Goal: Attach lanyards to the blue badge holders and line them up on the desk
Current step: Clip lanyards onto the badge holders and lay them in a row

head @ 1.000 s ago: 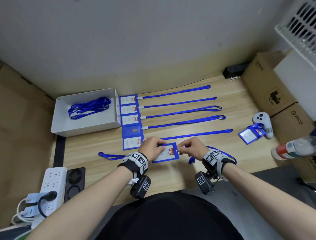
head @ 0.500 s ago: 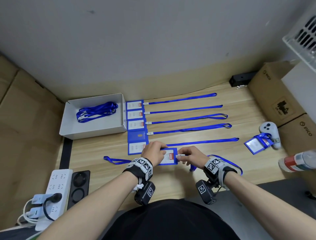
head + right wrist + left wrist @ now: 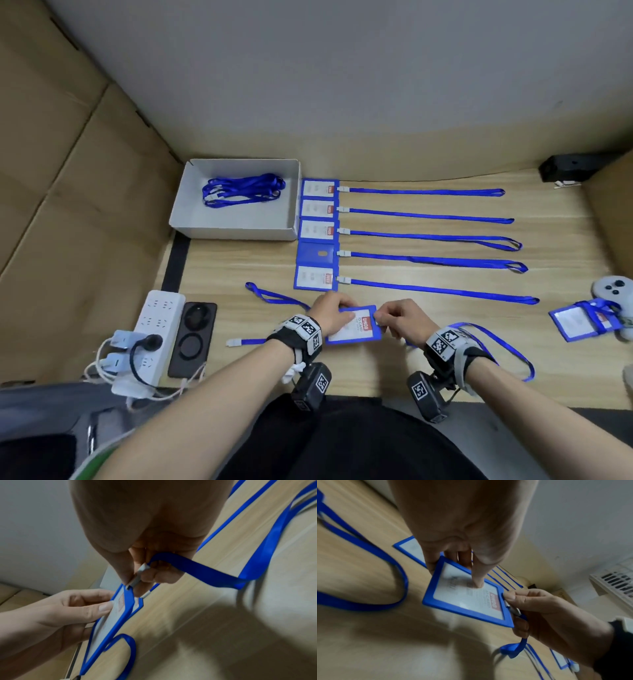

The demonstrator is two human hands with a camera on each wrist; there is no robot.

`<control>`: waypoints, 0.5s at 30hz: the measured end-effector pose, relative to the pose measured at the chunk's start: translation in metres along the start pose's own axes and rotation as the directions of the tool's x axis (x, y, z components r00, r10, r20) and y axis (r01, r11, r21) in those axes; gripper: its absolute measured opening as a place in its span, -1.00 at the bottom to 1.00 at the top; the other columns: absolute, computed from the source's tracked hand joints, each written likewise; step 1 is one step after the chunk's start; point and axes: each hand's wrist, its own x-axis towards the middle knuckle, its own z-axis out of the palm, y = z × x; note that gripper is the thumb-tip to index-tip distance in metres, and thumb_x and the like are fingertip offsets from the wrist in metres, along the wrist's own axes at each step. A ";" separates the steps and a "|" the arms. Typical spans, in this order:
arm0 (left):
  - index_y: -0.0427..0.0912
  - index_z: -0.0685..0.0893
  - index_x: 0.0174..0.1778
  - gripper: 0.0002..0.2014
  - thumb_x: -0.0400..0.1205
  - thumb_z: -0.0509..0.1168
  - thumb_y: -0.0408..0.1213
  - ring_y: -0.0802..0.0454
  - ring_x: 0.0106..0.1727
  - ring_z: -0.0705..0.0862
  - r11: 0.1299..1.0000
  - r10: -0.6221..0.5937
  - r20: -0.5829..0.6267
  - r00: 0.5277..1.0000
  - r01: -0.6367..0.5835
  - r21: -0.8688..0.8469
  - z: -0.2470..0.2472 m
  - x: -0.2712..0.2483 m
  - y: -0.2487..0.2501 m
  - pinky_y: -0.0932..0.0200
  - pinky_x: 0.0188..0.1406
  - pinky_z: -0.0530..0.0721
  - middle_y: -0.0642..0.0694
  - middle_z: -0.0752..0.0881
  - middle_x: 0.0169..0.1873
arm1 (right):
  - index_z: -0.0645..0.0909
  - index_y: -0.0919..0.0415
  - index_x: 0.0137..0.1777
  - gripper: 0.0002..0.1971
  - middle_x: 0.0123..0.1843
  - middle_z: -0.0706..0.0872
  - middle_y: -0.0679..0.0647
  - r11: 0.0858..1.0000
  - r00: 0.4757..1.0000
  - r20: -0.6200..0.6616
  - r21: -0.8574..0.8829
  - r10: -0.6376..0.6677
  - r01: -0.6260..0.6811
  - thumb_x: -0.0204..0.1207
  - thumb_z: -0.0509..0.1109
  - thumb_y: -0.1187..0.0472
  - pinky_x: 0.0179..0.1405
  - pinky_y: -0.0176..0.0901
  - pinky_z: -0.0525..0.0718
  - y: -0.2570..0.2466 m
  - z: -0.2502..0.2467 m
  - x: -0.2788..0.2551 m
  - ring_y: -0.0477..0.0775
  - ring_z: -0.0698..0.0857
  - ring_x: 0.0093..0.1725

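Note:
A blue badge holder [image 3: 356, 327] with a white card is held just over the desk's front edge. My left hand [image 3: 330, 313] grips its far end, thumb on the card face [image 3: 467, 592]. My right hand [image 3: 394, 317] pinches the grey clip [image 3: 137, 577] of a blue lanyard [image 3: 503, 346] at the holder's slot [image 3: 127, 587]. That lanyard loops past my right wrist. Several finished holders with lanyards [image 3: 317, 231] lie in a column behind my hands.
A white box [image 3: 236, 229] with several spare lanyards [image 3: 241, 190] stands at the back left. A loose lanyard [image 3: 270, 296] lies left of my hand. Another badge holder [image 3: 577, 323] and a white controller [image 3: 613, 291] sit at right. A power strip [image 3: 150, 329] is at front left.
The head camera has tilted, so the scene sits lower in view. Both hands keep hold of the holder and the clip; the holder has shifted slightly toward me.

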 end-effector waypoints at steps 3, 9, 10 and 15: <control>-0.16 0.69 0.31 -0.69 0.64 0.32 -0.27 -0.09 0.36 0.57 1.000 -0.024 -0.098 0.995 0.025 0.010 0.005 -0.003 -0.021 0.09 0.40 0.48 -0.11 0.65 0.27 | 0.68 0.20 -0.31 -0.74 -0.53 0.65 -0.11 0.997 0.997 -0.074 -0.062 0.038 -0.043 0.64 0.36 0.27 -0.56 -0.34 0.43 0.009 0.010 0.012 -0.21 0.49 -0.60; -0.12 0.51 0.48 -0.57 0.65 0.20 -0.27 -0.15 0.49 0.37 0.962 -0.207 -0.123 0.971 0.225 0.156 -0.007 -0.014 -0.074 0.11 0.47 0.30 -0.10 0.41 0.46 | 0.72 0.13 -0.26 -0.79 -0.26 0.77 0.06 0.984 0.988 -0.146 -0.161 0.054 -0.077 0.62 0.39 0.20 -0.16 -0.07 0.53 0.016 0.018 0.041 0.03 0.64 -0.23; -0.10 0.54 0.44 -0.59 0.64 0.20 -0.28 -0.14 0.47 0.38 0.958 -0.216 -0.123 0.969 0.234 0.167 -0.008 -0.018 -0.082 0.11 0.47 0.34 -0.08 0.40 0.44 | 0.73 0.13 -0.24 -0.80 -0.23 0.77 0.08 0.984 0.986 -0.157 -0.158 0.054 -0.079 0.62 0.40 0.19 -0.14 -0.07 0.53 0.016 0.021 0.044 0.04 0.64 -0.20; -0.10 0.62 0.31 -0.66 0.62 0.19 -0.26 -0.15 0.38 0.45 0.939 -0.244 -0.146 0.959 0.272 0.211 -0.011 -0.033 -0.109 0.01 0.42 0.42 -0.09 0.44 0.35 | 0.70 0.05 -0.26 -0.75 -0.21 0.81 0.10 0.979 0.992 -0.114 -0.190 0.050 -0.071 0.66 0.35 0.10 -0.11 -0.04 0.58 0.015 0.047 0.063 0.11 0.68 -0.16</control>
